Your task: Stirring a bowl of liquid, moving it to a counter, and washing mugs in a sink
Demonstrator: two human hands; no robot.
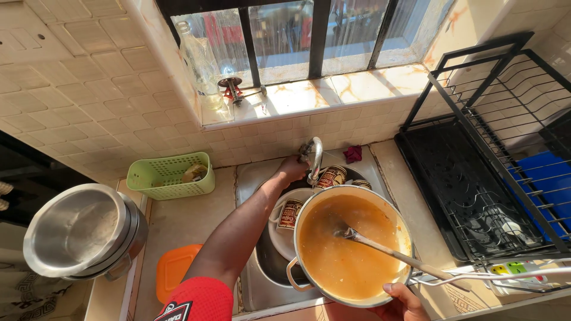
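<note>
My left hand (291, 169) reaches across the sink (254, 178) and grips the tap (313, 156) at the back wall. My right hand (404, 300) holds the near rim of a metal pot (348, 246) filled with orange-brown liquid, kept over the sink. A long metal spoon (380, 246) lies in the pot, its handle pointing toward my right hand. Under the pot sit a white plate (279, 235) and patterned mugs (289, 214).
A black dish rack (476, 178) stands at the right. A green basket (169, 175) sits left of the sink, near an orange lid (173, 270) and stacked steel pots (83, 232). A glass bottle (202, 68) stands on the window sill. A power strip (514, 273) lies front right.
</note>
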